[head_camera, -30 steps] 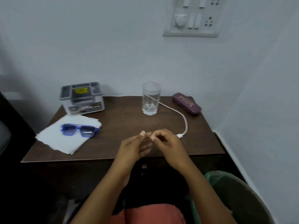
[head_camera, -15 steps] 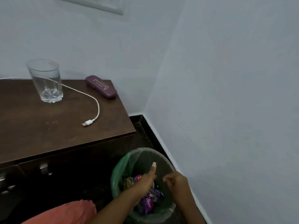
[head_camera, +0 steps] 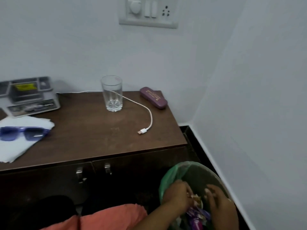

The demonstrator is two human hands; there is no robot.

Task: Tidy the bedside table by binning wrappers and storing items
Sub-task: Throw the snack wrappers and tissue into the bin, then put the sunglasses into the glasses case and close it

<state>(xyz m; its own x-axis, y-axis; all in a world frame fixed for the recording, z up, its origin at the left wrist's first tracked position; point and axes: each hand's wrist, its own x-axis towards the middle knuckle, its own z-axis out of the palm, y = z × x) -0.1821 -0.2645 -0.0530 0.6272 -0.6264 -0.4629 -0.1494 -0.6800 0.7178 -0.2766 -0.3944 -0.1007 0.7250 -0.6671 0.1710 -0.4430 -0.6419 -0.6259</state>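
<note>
My left hand (head_camera: 177, 197) and my right hand (head_camera: 218, 202) are both down inside the mouth of the bin (head_camera: 172, 174), a round bin with a green liner beside the bedside table (head_camera: 91, 133). Purple and gold wrappers (head_camera: 196, 220) lie in the bin below my hands. A small pale scrap (head_camera: 195, 197) shows between my fingertips; blur hides whether either hand grips it. On the table stand an empty glass (head_camera: 113, 95), a white charging cable (head_camera: 150, 117), a purple case (head_camera: 153, 97) and blue sunglasses (head_camera: 23, 132) on white folded paper (head_camera: 18, 148).
A grey organiser box (head_camera: 29, 95) sits at the table's back left. Two metal handles (head_camera: 79, 174) mark the table's dark front. A switch panel (head_camera: 147, 12) is on the wall above. The side wall runs close along the right of the bin.
My hands went from above the table's front edge down to the bin at the right. My view swung right to the bin, then back left, showing the table again.
</note>
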